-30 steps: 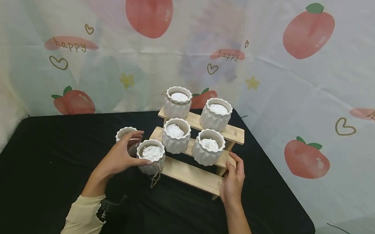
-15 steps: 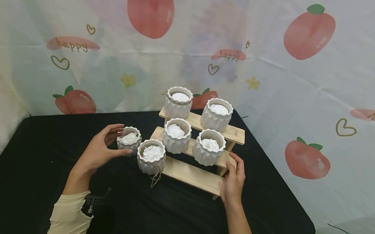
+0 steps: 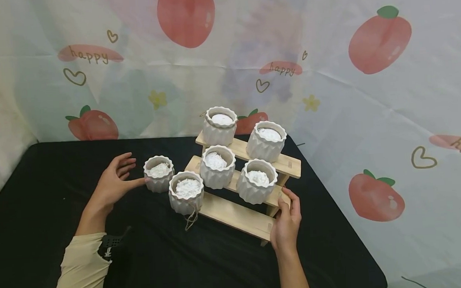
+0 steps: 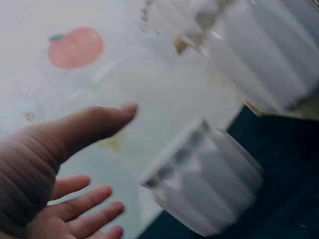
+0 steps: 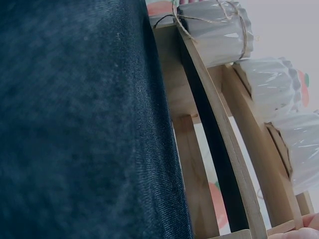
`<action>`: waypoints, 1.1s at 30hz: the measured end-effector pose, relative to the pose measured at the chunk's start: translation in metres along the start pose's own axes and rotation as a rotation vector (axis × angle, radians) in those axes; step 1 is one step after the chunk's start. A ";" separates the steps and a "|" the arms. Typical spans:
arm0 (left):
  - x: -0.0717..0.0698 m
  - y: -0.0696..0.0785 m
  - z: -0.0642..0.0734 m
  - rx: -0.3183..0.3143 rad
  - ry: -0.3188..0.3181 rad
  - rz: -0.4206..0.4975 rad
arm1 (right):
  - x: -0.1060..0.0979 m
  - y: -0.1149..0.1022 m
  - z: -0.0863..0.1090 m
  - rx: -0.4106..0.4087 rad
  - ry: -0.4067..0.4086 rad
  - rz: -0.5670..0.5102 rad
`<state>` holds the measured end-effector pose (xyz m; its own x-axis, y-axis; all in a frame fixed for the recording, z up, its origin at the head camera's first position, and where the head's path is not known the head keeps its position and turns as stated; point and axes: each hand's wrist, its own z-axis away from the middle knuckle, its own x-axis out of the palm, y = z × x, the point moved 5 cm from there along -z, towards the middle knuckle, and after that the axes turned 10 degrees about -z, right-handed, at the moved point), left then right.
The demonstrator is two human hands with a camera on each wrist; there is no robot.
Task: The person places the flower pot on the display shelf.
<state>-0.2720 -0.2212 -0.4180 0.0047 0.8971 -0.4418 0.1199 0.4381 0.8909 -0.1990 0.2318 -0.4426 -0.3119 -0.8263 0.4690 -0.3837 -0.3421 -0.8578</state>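
My left hand [image 3: 113, 180], fingers spread and holding nothing, is just left of a white fluted pot [image 3: 159, 182] with white crumbly filling. In the left wrist view the thumb [image 4: 94, 125] is clear of that pot [image 4: 209, 184]. Nearer me, a second white pot [image 3: 186, 203] with twine stands at the left end of the lowest step of a wooden tiered stand [image 3: 234, 217]. My right hand [image 3: 285, 226] grips the stand's right end. Its fingertips [image 5: 306, 226] show at the corner of the right wrist view.
Two pots, including a left one [image 3: 217, 175], stand on the middle step. Two more, one at the left [image 3: 219, 133], stand on the top step. Black cloth [image 3: 162, 260] covers the table; a printed curtain [image 3: 227, 87] hangs behind.
My left hand has left the twine-tied pot, moved left past the pot standing apart, and opened away from it. The right hand and the stand have stayed put.
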 end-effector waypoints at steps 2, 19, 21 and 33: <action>0.004 -0.011 -0.005 -0.025 0.024 0.024 | 0.000 0.001 0.000 0.001 0.003 -0.004; 0.050 -0.043 -0.020 -0.055 0.039 -0.014 | 0.000 0.001 0.000 0.001 -0.005 -0.006; 0.056 -0.045 -0.021 -0.063 0.050 -0.026 | -0.001 0.001 0.000 0.001 -0.005 -0.006; 0.072 -0.047 -0.024 -0.033 0.179 -0.058 | -0.001 -0.003 0.001 -0.008 0.005 -0.010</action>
<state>-0.3009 -0.1760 -0.4890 -0.1787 0.8646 -0.4695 0.0820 0.4886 0.8686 -0.1967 0.2337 -0.4410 -0.3123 -0.8204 0.4790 -0.3937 -0.3472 -0.8512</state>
